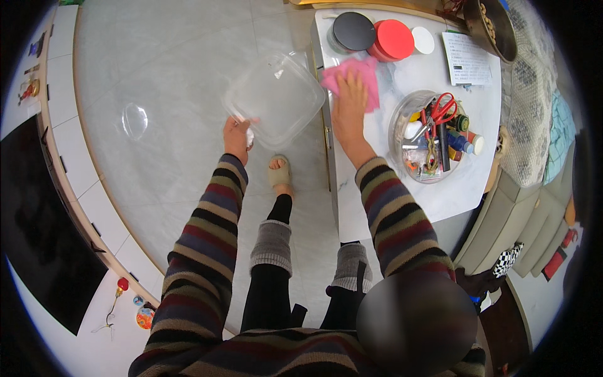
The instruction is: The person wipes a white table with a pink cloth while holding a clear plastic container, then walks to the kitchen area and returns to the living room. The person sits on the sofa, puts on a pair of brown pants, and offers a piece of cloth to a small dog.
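Note:
My left hand [236, 136] is closed on the near edge of a clear plastic container [276, 94], holding it over the floor just left of the table. Something small and white [250, 137] shows at that hand, too small to name. On the left edge of the white marbled table [364, 201], my right hand [350, 103] presses on a crumpled pink cloth [372, 95], its fingers bent over it. Behind the cloth stand a jar with a black lid [353, 31], one with a red lid [394, 39] and a smaller white lid [423, 40].
A clear round organizer [396, 135] on the table holds red-handled scissors [444, 108], small bottles and other bits. Further back lie a printed sheet [468, 60] and a dark bowl [488, 31]. A sofa [502, 220] stands right; white cabinets [88, 151] line the left.

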The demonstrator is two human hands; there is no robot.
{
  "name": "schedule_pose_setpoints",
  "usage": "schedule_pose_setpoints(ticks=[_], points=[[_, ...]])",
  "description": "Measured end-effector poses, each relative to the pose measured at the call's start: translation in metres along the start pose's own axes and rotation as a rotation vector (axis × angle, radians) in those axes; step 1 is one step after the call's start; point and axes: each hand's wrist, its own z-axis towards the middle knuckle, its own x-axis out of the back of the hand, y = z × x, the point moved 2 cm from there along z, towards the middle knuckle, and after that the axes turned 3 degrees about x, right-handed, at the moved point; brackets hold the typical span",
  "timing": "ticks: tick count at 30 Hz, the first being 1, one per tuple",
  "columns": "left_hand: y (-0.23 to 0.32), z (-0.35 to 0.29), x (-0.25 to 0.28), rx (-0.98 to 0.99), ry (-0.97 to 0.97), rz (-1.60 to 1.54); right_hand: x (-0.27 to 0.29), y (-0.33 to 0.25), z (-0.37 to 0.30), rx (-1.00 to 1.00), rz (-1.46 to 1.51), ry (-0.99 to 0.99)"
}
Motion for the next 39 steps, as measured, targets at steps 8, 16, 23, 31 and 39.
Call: schedule_pose_setpoints(ticks=[8, 16, 23, 31, 39], points=[[0.001, -0.006, 0.001, -0.068, -0.031, 0.076, 0.008, -0.01, -0.021, 0.127, 0.111, -0.136], [-0.083, -0.087, 0.045, 0.066, -0.027, 0.026, 0.025, -0.083, -0.114, -0.642, 1.443, -0.209], [-0.083, -0.172, 0.041, 0.107, -0.026, -0.066, 0.135, -0.095, -0.105, -1.064, 2.224, -0.263], [-0.061, -0.231, 0.012, 0.03, -0.072, -0.149, 0.227, -0.079, -0.125, -0.96, 2.094, -0.152], [-0.053, -0.267, -0.016, 0.063, -0.07, -0.05, 0.286, -0.038, -0.213, -0.98, 1.952, -0.027]])
